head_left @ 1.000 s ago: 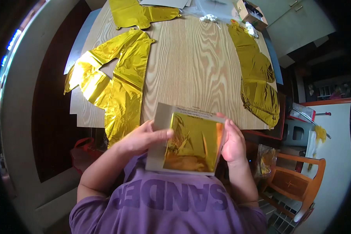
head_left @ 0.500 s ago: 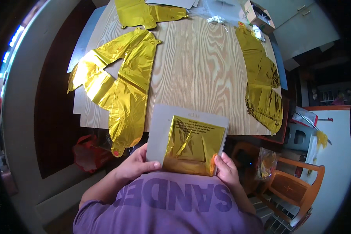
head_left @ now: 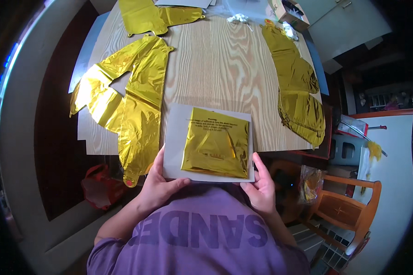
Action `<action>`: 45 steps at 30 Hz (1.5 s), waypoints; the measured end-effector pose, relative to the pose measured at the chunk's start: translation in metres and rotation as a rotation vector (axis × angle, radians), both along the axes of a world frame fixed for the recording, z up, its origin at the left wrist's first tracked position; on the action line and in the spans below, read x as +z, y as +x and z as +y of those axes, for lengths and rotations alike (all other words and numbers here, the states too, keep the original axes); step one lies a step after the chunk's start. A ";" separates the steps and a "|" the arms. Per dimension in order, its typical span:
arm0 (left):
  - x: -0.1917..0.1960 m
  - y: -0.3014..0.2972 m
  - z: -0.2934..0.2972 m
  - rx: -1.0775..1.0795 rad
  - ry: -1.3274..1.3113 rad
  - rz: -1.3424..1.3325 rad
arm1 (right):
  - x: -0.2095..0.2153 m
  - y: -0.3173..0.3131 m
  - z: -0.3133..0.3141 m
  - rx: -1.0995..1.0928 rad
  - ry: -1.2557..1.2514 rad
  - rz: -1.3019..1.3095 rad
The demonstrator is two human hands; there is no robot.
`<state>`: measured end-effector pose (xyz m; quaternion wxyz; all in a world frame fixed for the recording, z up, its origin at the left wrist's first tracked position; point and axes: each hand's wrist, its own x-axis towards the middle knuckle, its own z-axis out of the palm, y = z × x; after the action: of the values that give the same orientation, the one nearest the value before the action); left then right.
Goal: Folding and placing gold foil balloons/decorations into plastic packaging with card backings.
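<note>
Both hands grip the grey card (head_left: 172,137) bearing a folded gold foil balloon (head_left: 217,143) — left hand (head_left: 159,185) and right hand (head_left: 261,188) pinch its near corners. It hovers over the surface (head_left: 215,64) edge; setting it down flat seems next — level, so the foil doesn't slide.

A light wooden surface (head_left: 225,68) carries several flat, uninflated gold foil balloons: a large one (head_left: 124,105) spread over its left side and hanging past the near edge, a smaller one (head_left: 153,16) at the far left, and a long one (head_left: 296,87) down the right edge. Crumpled white scraps (head_left: 238,18) and a small cardboard box (head_left: 291,11) lie at the far end. A wooden chair (head_left: 348,206) stands at the lower right, and a red bag (head_left: 101,188) sits on the floor at the left.
</note>
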<state>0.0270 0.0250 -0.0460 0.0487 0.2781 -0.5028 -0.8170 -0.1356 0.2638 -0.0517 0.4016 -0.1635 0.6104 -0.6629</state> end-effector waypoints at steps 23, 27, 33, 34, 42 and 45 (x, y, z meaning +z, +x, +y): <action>-0.008 -0.018 0.013 0.106 -0.231 0.009 | -0.018 0.003 -0.020 -0.342 -0.054 0.032; 0.003 -0.024 0.001 -0.040 -0.617 -0.170 | -0.027 -0.003 -0.023 -0.341 0.072 0.050; 0.027 -0.023 -0.007 -0.242 -1.567 -0.383 | -0.008 -0.014 -0.016 -0.156 0.385 0.872; 0.039 -0.028 -0.008 -0.278 -1.708 -0.387 | -0.003 -0.014 -0.016 -0.121 0.463 1.126; 0.013 -0.108 -0.050 -0.119 -1.834 0.070 | -0.013 -0.035 -0.024 0.085 0.352 1.459; -0.031 -0.122 -0.061 -0.356 -1.805 -0.175 | -0.019 -0.038 -0.024 0.058 0.302 1.499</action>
<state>-0.0949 -0.0356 -0.0768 0.0826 0.1143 -0.9862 -0.0870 -0.1733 0.2395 -0.0707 -0.0847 -0.5287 0.7992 -0.2731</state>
